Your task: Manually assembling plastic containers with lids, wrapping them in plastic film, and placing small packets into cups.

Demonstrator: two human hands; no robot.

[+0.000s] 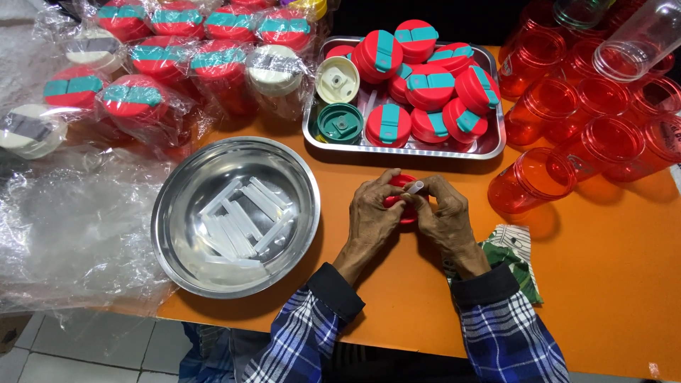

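— Both hands are in the middle of the orange bench (610, 284). What do they hold?

— Left hand (374, 213) and right hand (445, 216) are curled shut around one small red lid (406, 206). A short clear tube (416, 187) pokes up between the fingertips of the right hand.

— What is the biggest thing around them?

— Crinkly clear plastic bags (64, 234), lying on the left side. Above them sit wrapped jars (142, 99) with red lids and teal strips, each in its own see-through bag. A few have cream lids.

— And next?

— A round shiny metal bowl (184, 255), just left of the hands. More clear tubes (237, 220) lie inside it.

— What about the right side?

— A bunch of see-through red jars (532, 181) with no lids, standing close together.

— And at the top?

— A flat metal tray (489, 145) full of red lids with teal strips (429, 81), plus one cream lid (337, 79) and one dark green lid (340, 123).

— Anything small?

— A green and white patterned cloth (512, 248) beside the right wrist.
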